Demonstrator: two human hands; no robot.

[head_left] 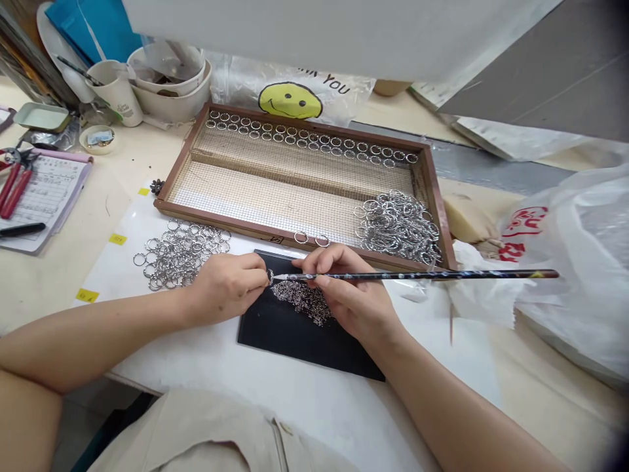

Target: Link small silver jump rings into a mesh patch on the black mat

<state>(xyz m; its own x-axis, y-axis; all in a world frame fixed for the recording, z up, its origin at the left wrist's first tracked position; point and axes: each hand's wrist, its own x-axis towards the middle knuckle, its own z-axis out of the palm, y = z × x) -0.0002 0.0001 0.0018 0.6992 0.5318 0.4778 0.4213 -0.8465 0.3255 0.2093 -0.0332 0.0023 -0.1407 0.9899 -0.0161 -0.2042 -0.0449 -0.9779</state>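
Between the fingertips of my left hand (228,285) is a small silver ring (270,277), partly hidden by the fingers. My right hand (356,295) grips a long, thin dark stick (422,275) with a pale pointed tip, which meets the ring or lies right beside it. Below both hands, a black mat (289,341) carries a heap of tiny shiny metal pieces (303,298), too small to name. To the left of my left hand lies a loose pile of silver rings (184,252).
Behind the hands stands a wooden-framed mesh tray (179,167) with rows of rings and a ring heap (398,226). Red-handled pliers (17,183) rest on a clipboard (54,203) at left. Cups and tubs (171,98) stand behind; a white plastic bag (580,242) bulges at right.
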